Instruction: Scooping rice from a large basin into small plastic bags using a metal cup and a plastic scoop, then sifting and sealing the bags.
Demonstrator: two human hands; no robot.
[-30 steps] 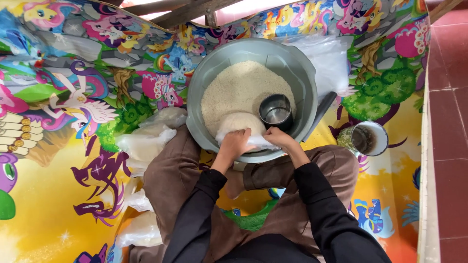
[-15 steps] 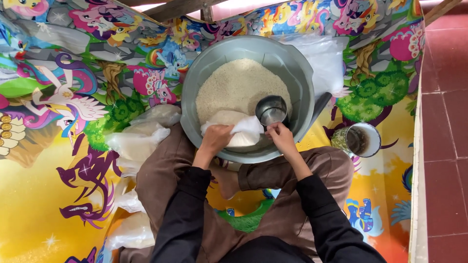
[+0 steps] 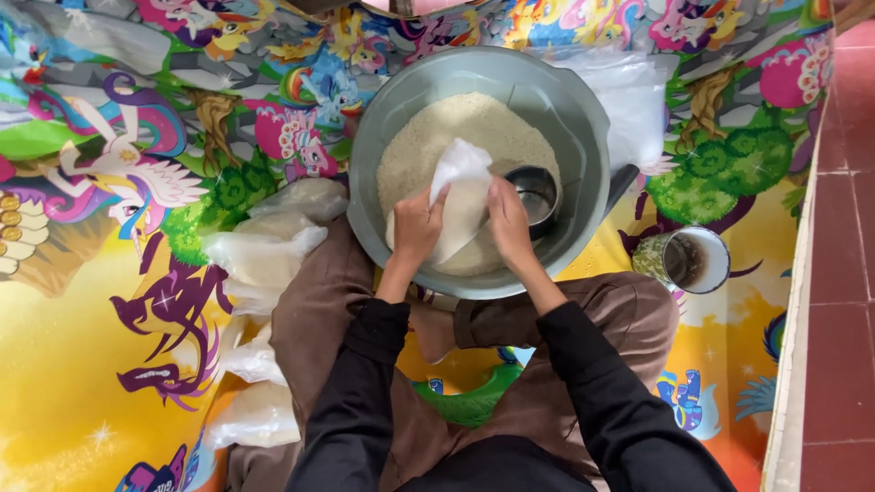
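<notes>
A clear plastic bag point(image 3: 460, 205), partly filled with white rice, is held over the large grey basin point(image 3: 383, 118) by both hands: the left hand point(image 3: 416, 228) is closed on its left edge, the right hand point(image 3: 509, 219) is closed on its right edge, and the loose top of the bag stands up between them. The basin is seen to be well stocked with rice point(image 3: 428, 137), heaped mostly on the far and left side, so plenty is judged left to bag. A small metal scoop cup point(image 3: 535, 193) lies in the rice just right of the right hand, apparently empty (its inside reads dark and shiny). To the person's left, several filled bags point(image 3: 264, 255) are piled on the cartoon-printed mat point(image 3: 82, 346), more of them lower down beside the knee; that part of the work looks done. A tin can point(image 3: 690, 261) stands on the mat to the right, contents not made out. A sheet of clear plastic point(image 3: 629, 91) is draped by the basin's far right rim.
</notes>
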